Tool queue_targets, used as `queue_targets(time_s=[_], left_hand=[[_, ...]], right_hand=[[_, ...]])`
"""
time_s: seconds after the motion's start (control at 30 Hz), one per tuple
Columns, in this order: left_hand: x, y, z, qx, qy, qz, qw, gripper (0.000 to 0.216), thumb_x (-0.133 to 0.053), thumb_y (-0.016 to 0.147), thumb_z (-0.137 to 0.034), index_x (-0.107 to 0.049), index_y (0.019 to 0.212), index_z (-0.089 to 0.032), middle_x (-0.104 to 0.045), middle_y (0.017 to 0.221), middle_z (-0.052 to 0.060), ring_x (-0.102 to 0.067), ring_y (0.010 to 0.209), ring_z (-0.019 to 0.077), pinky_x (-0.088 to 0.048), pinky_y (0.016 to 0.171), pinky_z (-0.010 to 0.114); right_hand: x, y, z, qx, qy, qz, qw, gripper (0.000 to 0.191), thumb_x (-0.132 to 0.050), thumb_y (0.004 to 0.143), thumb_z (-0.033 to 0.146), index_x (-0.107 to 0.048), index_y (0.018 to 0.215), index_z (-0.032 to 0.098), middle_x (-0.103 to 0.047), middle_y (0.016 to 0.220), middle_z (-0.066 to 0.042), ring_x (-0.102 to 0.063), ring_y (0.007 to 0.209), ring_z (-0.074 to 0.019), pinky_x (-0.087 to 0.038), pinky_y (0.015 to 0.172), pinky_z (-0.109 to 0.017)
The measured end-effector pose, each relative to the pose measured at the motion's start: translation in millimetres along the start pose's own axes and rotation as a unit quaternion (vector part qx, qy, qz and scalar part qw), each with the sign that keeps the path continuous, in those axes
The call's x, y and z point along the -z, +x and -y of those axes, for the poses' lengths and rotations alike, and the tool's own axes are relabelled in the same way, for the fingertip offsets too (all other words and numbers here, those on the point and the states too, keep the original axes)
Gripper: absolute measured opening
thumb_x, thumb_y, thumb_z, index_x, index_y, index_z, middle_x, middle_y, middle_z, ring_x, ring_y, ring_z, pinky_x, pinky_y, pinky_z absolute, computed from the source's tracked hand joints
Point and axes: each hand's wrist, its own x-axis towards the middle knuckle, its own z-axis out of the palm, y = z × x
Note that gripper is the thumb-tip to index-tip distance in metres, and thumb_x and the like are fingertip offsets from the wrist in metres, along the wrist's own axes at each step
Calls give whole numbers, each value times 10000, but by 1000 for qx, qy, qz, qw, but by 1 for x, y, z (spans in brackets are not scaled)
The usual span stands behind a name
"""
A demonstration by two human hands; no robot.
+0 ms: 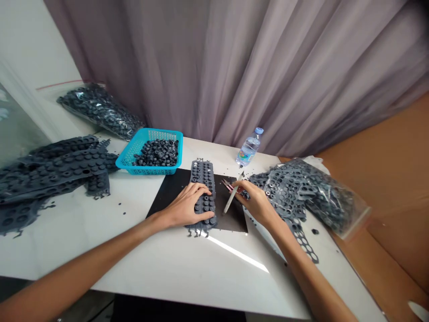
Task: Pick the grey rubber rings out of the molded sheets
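Note:
My left hand [186,205] lies over a dark grey rubber strip [202,172] studded with rows of round plugs. Its thumb and fingers are spread across the plugs. The strip rests on a black mat [167,188], its ragged lower end reaching past the mat's front edge. Just right of the strip, my right hand [256,199] is closed around a slim white pen-shaped tool [229,202] with a dark upper tip. A pink-handled pair of snips or tweezers [227,184] also sticks out of this hand; its exact kind is unclear.
A blue basket [122,161] holds many loose black plugs. Behind it lies a filled clear bag [97,107]. More studded strips [67,163] pile at left. At right are punched-out sheets [288,192] and another bag [338,208]. A water bottle [248,147] stands near the curtain [187,67].

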Motion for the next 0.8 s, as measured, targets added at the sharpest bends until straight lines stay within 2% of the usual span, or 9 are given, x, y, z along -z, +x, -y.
queue_targets(time_s=[0.07,0.17,0.3,0.37,0.43,0.53,0.63,0.7,0.8], left_hand=[[1,0,3,-4,-4,9,1000,583,-766,867,-540,-570,1360,-297,-539,1414,77,-491,1341,315,-408,1173,484],[5,1,5,-9,-19,24,999,591,-759,875,-532,-542,1368,-289,-529,1414,78,-501,1333,307,-384,1189,494],[9,0,5,4,-29,15,999,447,-737,898,-509,-560,1232,-269,-572,1289,55,-537,1241,280,-421,1139,483],[9,1,4,4,-29,15,999,427,-725,912,-514,-570,1231,-276,-577,1275,51,-535,1233,277,-435,1119,471],[9,1,3,-1,-30,23,999,466,-729,911,-515,-569,1288,-293,-572,1301,50,-528,1250,280,-427,1128,472],[10,3,3,-4,-41,33,999,484,-743,893,-497,-567,1297,-295,-587,1277,44,-523,1251,284,-425,1131,476],[12,3,5,-3,-61,19,998,365,-717,916,-450,-568,1191,-263,-607,1182,36,-529,1190,266,-460,1070,443],[13,3,7,-6,-63,13,998,278,-694,935,-411,-561,1115,-246,-603,1137,31,-528,1143,254,-466,1032,421],[15,3,9,-9,-56,24,998,154,-645,958,-345,-568,1030,-233,-594,1091,24,-524,1104,243,-450,1030,417]], right_hand=[[-9,-4,3,-14,-34,-31,999,250,-567,1052,455,-624,1079,213,-672,929,-57,-625,788,-192,-500,776,-299],[-18,-8,16,-43,-11,-53,998,318,-444,1105,477,-596,989,222,-638,879,-35,-580,742,-171,-462,725,-274],[-22,-13,35,-94,61,-44,993,433,-452,1102,504,-519,775,229,-520,688,28,-460,600,-133,-373,588,-252],[-23,-15,42,-109,82,-26,990,455,-459,1100,507,-533,754,222,-502,655,38,-446,574,-124,-355,571,-252],[-24,-15,48,-110,112,1,988,382,-428,1115,479,-634,933,215,-547,679,36,-501,593,-131,-382,595,-251],[-24,-14,53,-108,160,28,981,335,-431,1117,465,-603,1251,210,-647,783,13,-615,702,-161,-458,678,-263],[-25,-11,53,-106,162,33,981,349,-430,1117,478,-651,1100,210,-709,909,-37,-665,836,-182,-500,782,-292],[-26,-9,51,-90,159,30,983,380,-438,1117,472,-675,984,206,-710,904,-46,-664,858,-187,-509,838,-313],[-30,-6,47,-82,211,41,973,325,-530,1086,467,-681,967,205,-715,850,-39,-687,828,-189,-541,848,-329]])
